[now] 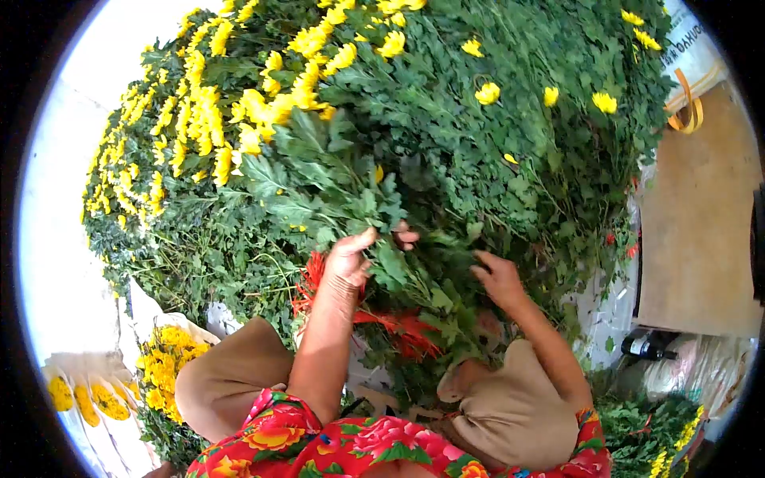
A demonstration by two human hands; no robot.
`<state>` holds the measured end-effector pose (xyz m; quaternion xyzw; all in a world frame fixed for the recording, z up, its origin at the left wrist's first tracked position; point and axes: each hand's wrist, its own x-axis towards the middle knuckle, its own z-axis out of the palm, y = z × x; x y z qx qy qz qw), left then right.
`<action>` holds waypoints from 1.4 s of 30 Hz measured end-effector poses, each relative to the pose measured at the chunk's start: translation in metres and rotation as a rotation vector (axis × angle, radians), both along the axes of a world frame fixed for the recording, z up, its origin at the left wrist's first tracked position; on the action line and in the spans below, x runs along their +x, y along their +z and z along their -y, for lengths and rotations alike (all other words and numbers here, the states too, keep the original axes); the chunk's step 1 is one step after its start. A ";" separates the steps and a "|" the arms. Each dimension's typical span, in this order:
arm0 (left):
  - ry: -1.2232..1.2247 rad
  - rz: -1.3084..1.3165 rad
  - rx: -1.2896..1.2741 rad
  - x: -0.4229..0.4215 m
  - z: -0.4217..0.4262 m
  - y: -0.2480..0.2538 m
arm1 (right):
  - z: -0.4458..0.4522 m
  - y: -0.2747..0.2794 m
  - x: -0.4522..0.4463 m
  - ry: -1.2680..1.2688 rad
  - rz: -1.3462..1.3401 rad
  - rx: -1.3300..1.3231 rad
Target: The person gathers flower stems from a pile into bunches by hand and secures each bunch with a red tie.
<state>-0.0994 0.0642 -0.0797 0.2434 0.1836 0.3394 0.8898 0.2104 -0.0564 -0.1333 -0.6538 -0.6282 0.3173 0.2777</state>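
Note:
A bunch of leafy stems with yellow flowers [307,179] lies across the middle of the view, blooms toward the upper left. My left hand [356,255] is wrapped round these stems, its fingertips showing on their far side. To the right, my right hand [498,279] is beside the lower stems with its fingers bent; motion blur and leaves hide whether it holds any. Red strings [406,331] lie below the stems, between my knees, and more red strands hang by my left wrist.
A large heap of green stems [510,151] with yellow blooms fills the space ahead. Wrapped yellow flowers [167,362] stand at the lower left. On the right are a brown board [701,215], a yellow strap [687,111], a dark bottle [647,347] and more flowers [677,442].

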 end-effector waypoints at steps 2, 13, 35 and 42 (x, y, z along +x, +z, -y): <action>0.008 -0.078 -0.006 0.009 0.002 0.007 | -0.005 0.039 0.010 -0.219 -0.220 0.044; -0.011 -0.443 -0.141 0.076 0.029 0.038 | -0.022 0.101 -0.053 -0.265 -0.092 0.474; 0.132 0.245 0.021 0.064 0.017 0.008 | 0.002 0.102 -0.045 0.016 -0.224 0.174; 0.188 -0.156 -0.207 0.069 0.029 0.025 | 0.011 0.094 -0.047 0.277 0.026 -0.097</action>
